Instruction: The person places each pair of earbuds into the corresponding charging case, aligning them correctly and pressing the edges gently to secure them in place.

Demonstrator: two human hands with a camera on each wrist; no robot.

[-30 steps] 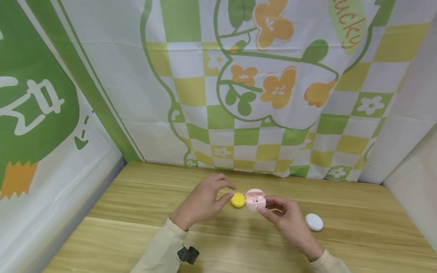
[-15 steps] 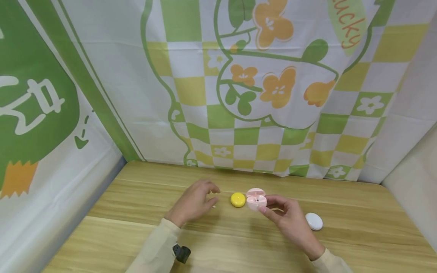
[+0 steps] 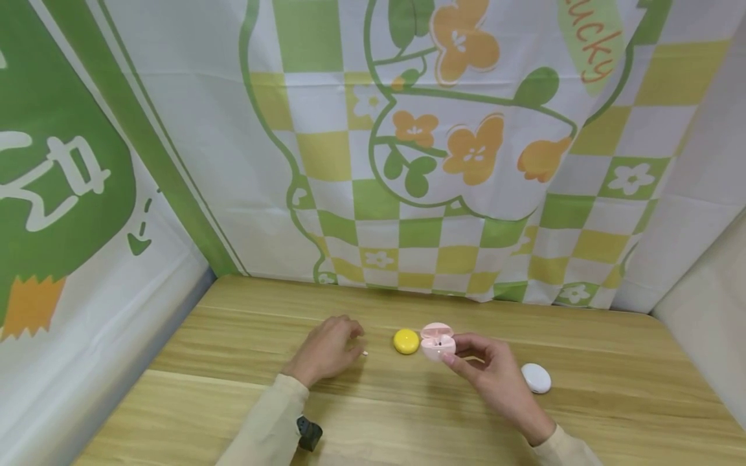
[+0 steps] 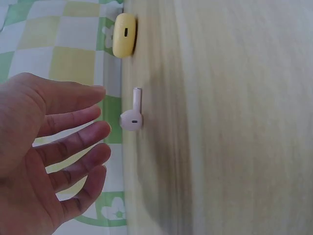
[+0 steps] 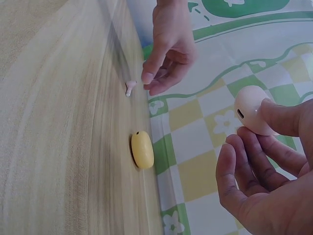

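In the head view my right hand (image 3: 495,378) grips a round pale pink earbud case (image 3: 438,348) between thumb and fingers, its lid raised. A small dark spot shows inside it. A pale pink earbud (image 4: 132,120) lies on the wooden table in the left wrist view, its stem pointing toward a yellow rounded case (image 4: 124,35). My left hand (image 3: 326,349) hovers beside this earbud with fingers loosely bent, holding nothing; a gap separates the fingertips from the earbud in the left wrist view. Seen from above, the yellow case sits just left of the pink case.
A white rounded case (image 3: 536,378) lies on the table (image 3: 612,362) to the right of my right hand. Behind the table hangs a checkered cloth (image 3: 419,259) with green and yellow squares. Another printed cloth (image 3: 87,213) borders the left side.
My left hand has moved left, away from the yellow case, and lowered beside the earbud on the table. My right hand keeps holding the pink case nearly in place.
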